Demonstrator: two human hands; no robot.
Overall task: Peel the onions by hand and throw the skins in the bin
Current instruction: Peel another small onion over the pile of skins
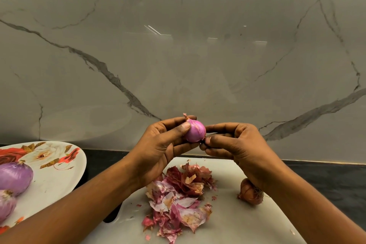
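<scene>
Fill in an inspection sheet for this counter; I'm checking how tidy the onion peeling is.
Surface: white cutting board on a dark countertop.
Job's things: small red onion, mostly peeled, held above the board; unpeeled onion on the board; two peeled onions on a floral plate at left; no bin in view.
Clutter: pile of onion skins on the board.
Grippers: left hand grips the small red onion; right hand pinches at its lower end.
Cables: nothing seen.
Surroundings: veined marble wall behind.
</scene>
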